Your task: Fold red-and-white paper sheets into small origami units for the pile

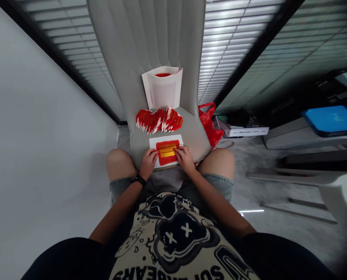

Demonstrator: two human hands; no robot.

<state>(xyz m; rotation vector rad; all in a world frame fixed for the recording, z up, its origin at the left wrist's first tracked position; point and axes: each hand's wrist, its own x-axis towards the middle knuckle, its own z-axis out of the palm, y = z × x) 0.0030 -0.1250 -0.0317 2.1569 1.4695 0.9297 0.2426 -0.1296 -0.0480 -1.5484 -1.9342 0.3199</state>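
Observation:
On the grey chair seat lies a white sheet (152, 144) with a red rectangle (168, 160) on it and a yellow strip (167, 151) across its middle. My left hand (150, 158) pinches the left end of a thin piece lying over the strip. At the right end, my right hand (184, 155) has its fingers pressed together on the same thin piece. Behind the sheet a fanned row of red packets (151, 119) with white edges rests on the seat. A white paper bag (164, 91) with red inside stands upright against the backrest.
The grey chair (195, 134) has a tall backrest. Right of it are a red plastic bag (210, 126) and a white box (246, 132) on the floor. Farther right are a blue item (330, 118) and a white chair (342, 194). A pale wall (45, 155) is at the left.

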